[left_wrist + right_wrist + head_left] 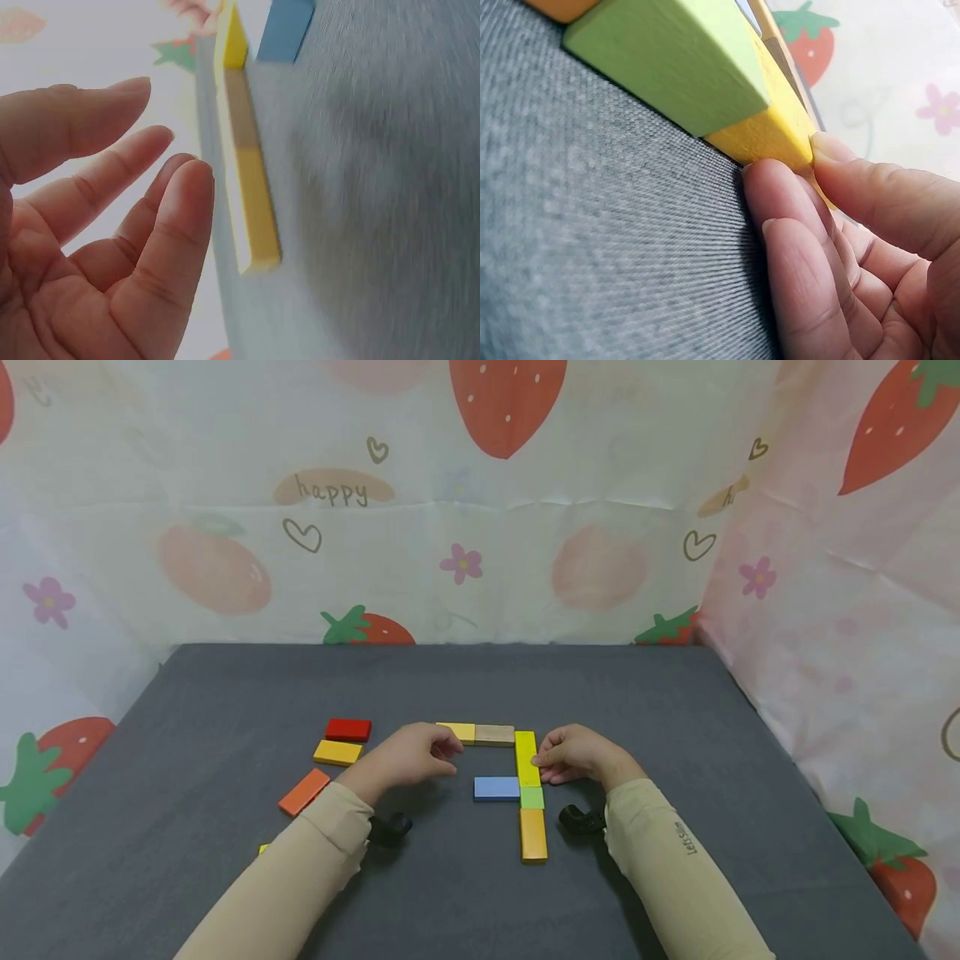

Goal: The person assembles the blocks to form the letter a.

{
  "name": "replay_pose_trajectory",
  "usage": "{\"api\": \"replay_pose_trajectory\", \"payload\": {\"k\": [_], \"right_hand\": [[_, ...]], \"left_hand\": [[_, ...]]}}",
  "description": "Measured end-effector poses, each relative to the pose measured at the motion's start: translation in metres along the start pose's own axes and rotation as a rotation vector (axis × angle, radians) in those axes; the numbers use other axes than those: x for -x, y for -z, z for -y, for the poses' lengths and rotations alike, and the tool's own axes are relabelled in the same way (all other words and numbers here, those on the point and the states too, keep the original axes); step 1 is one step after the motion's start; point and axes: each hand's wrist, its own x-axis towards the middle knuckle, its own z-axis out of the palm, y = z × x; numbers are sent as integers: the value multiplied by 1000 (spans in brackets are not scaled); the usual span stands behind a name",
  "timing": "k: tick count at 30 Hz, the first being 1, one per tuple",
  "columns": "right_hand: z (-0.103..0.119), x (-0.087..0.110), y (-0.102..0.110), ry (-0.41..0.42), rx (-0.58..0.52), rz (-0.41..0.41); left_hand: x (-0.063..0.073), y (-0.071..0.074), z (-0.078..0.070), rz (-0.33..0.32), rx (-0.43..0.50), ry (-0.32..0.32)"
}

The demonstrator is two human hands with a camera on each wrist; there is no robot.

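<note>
Flat wooden blocks lie joined in an angular shape on the grey cloth. My right hand (581, 754) holds the right edge of a bright yellow block (527, 753), its thumb on the top edge and fingertips against the side. Below that block come a green block (532, 797) and an amber block (533, 837); a blue block (496, 789) sticks out leftward. A bare-wood block (494, 734) and a pale yellow block (459, 732) run left from the top. Near that yellow end my left hand (112, 210) hovers, fingers loosely bent, with nothing in it.
To the left lie a red block (348, 730), a yellow-orange block (337, 752) and an orange block (304, 792). Another yellow block (263, 848) is mostly hidden by the left sleeve. Fruit-printed curtains (405, 560) stand behind and beside the table.
</note>
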Motion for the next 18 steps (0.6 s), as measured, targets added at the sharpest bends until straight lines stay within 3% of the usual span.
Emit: {"api": "replay_pose_trajectory", "payload": {"k": [9, 18], "right_hand": [[-1, 0, -1, -5, -2, -11], [1, 0, -3, -19, 2, -35]], "left_hand": [[28, 28, 36, -91, 30, 11], [53, 46, 68, -103, -16, 63]]}}
